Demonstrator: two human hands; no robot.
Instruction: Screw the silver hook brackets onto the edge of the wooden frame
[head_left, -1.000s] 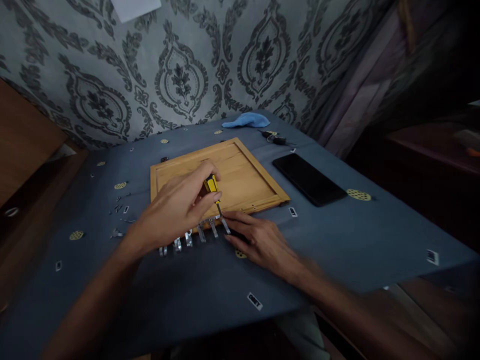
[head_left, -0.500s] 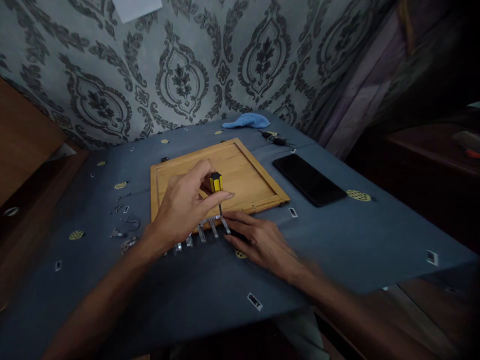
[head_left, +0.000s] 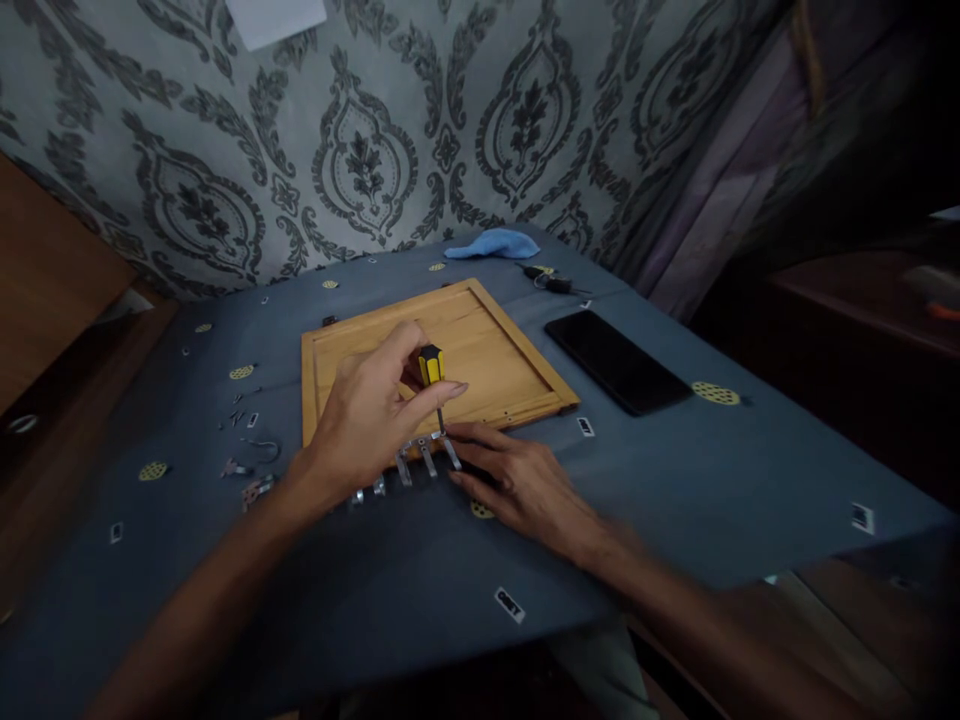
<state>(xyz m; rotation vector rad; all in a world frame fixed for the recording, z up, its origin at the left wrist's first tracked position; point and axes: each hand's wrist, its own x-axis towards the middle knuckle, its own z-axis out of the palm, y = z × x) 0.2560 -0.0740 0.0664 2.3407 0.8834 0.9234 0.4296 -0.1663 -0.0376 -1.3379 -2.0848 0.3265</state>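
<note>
The left hand (head_left: 367,405) grasps a screwdriver (head_left: 432,368) by its yellow-and-black handle, part of which the fingers cover. The shaft points down to the end hook (head_left: 451,455) at the board's near edge; the tip is too small to make out. The right hand (head_left: 525,482) has its fingertips at that hook, but whether they pinch it I cannot tell. The wooden board (head_left: 487,345) lies on the table (head_left: 675,490), partly hidden behind the left hand, which also blocks some of the other hooks (head_left: 404,468). Small metal pieces (head_left: 257,491) near the left forearm are hard to identify. The paper (head_left: 276,18) on the wall is cut off above.
</note>
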